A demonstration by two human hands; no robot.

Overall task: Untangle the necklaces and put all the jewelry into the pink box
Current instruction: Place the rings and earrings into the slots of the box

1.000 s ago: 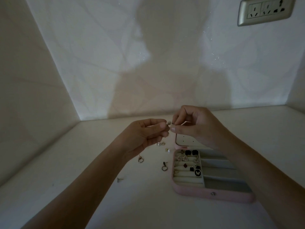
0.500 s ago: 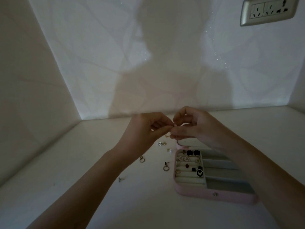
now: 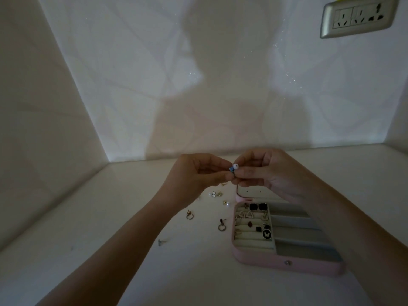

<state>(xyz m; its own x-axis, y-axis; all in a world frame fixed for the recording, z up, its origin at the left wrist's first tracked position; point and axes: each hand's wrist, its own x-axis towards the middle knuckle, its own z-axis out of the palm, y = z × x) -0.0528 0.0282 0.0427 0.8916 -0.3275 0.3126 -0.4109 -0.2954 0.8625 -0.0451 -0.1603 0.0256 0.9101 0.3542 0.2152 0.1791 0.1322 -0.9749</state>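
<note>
Both forearms are reaching forward from the near edge and converging above the desk (image 3: pixel 110 239). Nearest on the right, the pink box (image 3: pixel 287 264) is lying open and flat. Its left ridged section is holding dark square studs, a butterfly disc and pale pieces, while its right grey compartments are partly hidden under the right forearm. Left of the box, a small stud (image 3: pixel 162 242), two ring earrings (image 3: pixel 189 215) (image 3: pixel 221 226), a pearl piece (image 3: pixel 227 203) and a white butterfly earring (image 3: pixel 215 193) are lying loose and apart on the desk.

Beyond these, the left hand (image 3: pixel 194 175) and right hand (image 3: pixel 265 171) are being held raised, knuckles up, with their tips meeting. The fingers (image 3: pixel 220 176) of the left and the fingers (image 3: pixel 245 173) of the right are curling inward and pinching a beaded piece (image 3: pixel 235 166), white with a blue bit, between them above the box's far end. It cannot be told whether a chain is hanging from it.

Farthest back, the person's shadow is falling on the wall below a socket plate (image 3: pixel 357 17).
</note>
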